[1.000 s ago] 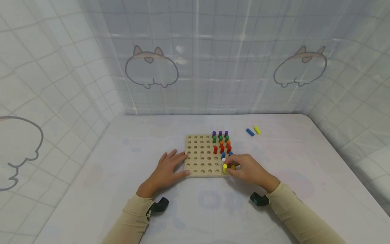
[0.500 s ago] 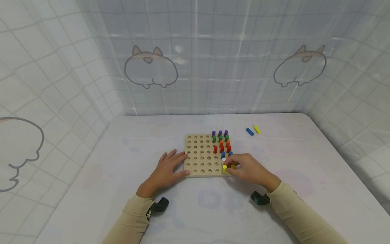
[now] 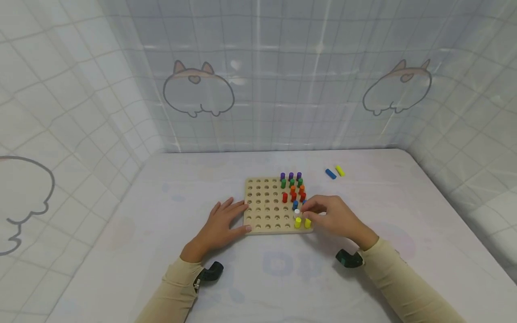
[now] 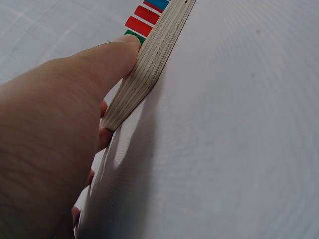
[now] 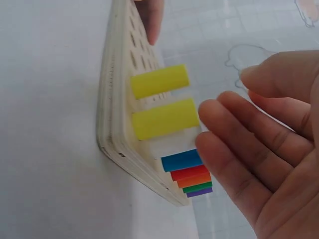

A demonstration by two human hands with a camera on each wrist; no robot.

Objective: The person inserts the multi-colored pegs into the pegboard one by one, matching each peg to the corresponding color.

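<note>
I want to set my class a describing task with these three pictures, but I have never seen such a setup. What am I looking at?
A person wears three cameras: one on the head and one on each wrist. The head view shows a wooden pegboard on a white table, with coloured pegs standing in its right-hand holes. The left hand presses on the board's left edge, seen close up in its wrist view. The right hand is open beside two yellow pegs and holds nothing. A blue peg and a yellow peg lie loose farther back.
</note>
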